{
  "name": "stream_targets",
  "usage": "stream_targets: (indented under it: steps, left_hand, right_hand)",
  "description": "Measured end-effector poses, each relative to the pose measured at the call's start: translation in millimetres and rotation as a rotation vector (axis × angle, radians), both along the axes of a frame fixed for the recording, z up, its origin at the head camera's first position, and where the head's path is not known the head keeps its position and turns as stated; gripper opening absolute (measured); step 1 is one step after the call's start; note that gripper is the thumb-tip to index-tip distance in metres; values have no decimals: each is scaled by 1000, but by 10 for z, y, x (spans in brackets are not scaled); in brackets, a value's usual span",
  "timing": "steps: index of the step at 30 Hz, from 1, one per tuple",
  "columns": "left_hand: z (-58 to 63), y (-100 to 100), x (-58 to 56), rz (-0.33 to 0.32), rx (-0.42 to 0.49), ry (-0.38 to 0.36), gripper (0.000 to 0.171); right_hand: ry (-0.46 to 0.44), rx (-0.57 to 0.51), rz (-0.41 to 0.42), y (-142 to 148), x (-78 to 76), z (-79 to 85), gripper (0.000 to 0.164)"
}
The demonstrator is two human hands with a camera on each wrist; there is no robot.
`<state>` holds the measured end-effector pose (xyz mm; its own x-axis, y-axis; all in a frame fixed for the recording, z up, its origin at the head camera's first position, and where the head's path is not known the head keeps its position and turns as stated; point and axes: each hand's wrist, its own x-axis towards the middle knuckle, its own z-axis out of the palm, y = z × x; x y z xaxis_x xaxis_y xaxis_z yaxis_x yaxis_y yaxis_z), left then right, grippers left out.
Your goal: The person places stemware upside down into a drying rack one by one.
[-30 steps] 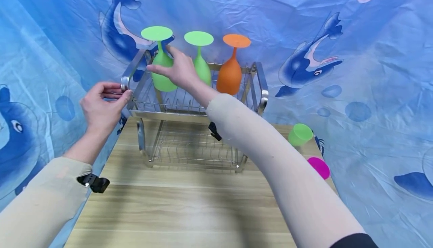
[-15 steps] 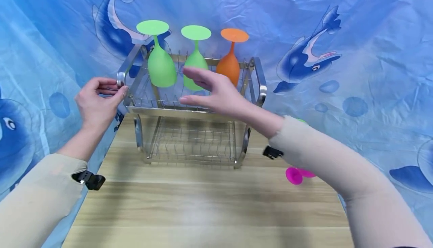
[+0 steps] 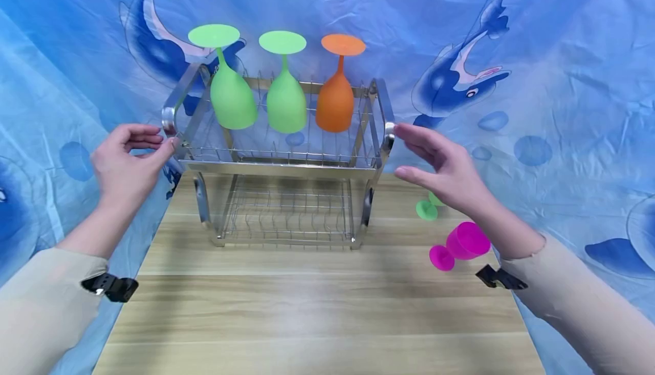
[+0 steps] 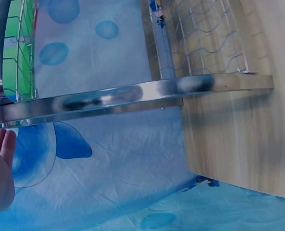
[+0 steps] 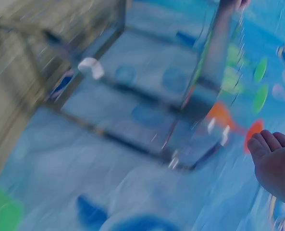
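Observation:
In the head view, three upside-down plastic goblets stand on the top tier of a two-tier metal dish rack [image 3: 281, 169]: a green goblet [image 3: 232, 99] at left, another green goblet [image 3: 286, 102] in the middle and an orange goblet [image 3: 335, 105] at right. My left hand [image 3: 128, 162] pinches the rack's front left upright between thumb and fingertips. In the left wrist view its fingers [image 4: 6, 144] reach the metal bar. Holding nothing, my right hand [image 3: 447, 170] has its fingers extended, fingertips right at the rack's right upright and thumb spread below them.
A magenta goblet [image 3: 468, 241] lies on its side on the wooden table [image 3: 317, 307], right of the rack. Behind it is a green goblet [image 3: 426, 210], partly hidden by my right hand. The lower wire tier [image 3: 289, 216] holds nothing. A blue dolphin-print curtain [image 3: 563, 79] hangs behind.
My right hand has moved from between the two green goblets, across the rack's front, to its right upright. The left hand has kept its place at the left upright.

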<state>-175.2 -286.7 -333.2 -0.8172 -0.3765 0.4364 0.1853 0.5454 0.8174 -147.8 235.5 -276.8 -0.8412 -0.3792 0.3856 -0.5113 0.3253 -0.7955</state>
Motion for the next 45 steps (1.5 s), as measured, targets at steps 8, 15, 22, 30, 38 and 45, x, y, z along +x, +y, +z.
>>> stream_targets:
  steps: [8, 15, 22, 30, 38, 45]
  left_hand:
    - [-44, -105, 295, -28, -88, -42, 36]
    - [-235, -76, 487, -88, -130, -67, 38]
    - [-460, -30, 671, -165, -147, -117, 37]
    - [-670, 107, 772, -249, -172, -104, 41]
    - [-820, 258, 781, -321, -154, -131, 40]
    - [-921, 333, 784, -352, -154, -155, 38]
  right_hand:
    - [-2, 60, -292, 662, 93, -400, 76]
    - [-74, 118, -508, 1139, 210, -955, 92]
    - [-124, 121, -740, 1345, 433, -1445, 99]
    - [-246, 57, -919, 1466, 639, -1825, 104]
    - [-286, -3, -924, 1532, 717, -2179, 113]
    - [-357, -82, -936, 1551, 733, -2524, 120]
